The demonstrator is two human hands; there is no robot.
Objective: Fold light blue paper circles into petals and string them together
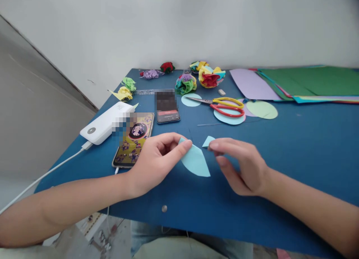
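Two bare hands, one folded pale-blue paper piece [195, 162], blue table [294, 147]

Left hand [155, 160] pinches the paper's upper corner between thumb and forefinger; right hand [241, 165] pinches a small folded tip of the same paper at its fingertips, the join partly hidden by the fingers. Paper lies low over the table's near middle. Two phones [134, 139] show blurred screens beside a white power bank [105, 122], whose cable runs off the left edge. Scissors [224, 105] rest on cut paper circles [262, 109]; crumpled paper flowers [207, 76] sit at the far edge; coloured sheets [308, 83] are cut off at right. Bare tabletop lies right of the hands
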